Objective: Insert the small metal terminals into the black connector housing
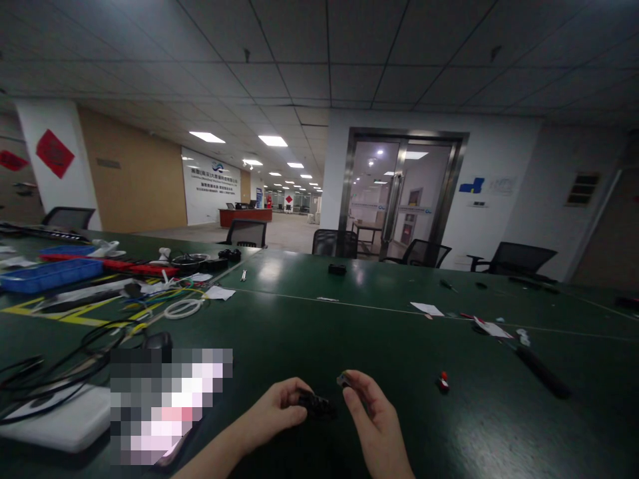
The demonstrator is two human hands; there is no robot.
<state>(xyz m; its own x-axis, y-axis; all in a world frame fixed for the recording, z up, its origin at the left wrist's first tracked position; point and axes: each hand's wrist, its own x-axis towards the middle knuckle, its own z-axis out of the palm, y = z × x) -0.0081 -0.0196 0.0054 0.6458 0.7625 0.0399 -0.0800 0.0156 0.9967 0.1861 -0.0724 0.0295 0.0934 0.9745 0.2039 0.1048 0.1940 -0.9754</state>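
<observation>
Above a green table (279, 326), the left hand (275, 409) pinches a dark part (318, 404) that looks light, stiff and best held by its sides; also above the table, the right hand's (370, 410) thumb and fingers grip a small grey piece (343, 380), probably slippery.

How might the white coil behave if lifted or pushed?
The white coil is probably floppy, its slim loops apt to sag or spread. It looks light, with few strands. Pushed, it would likely slide rather than roll, since it lies flat on the table.
</observation>
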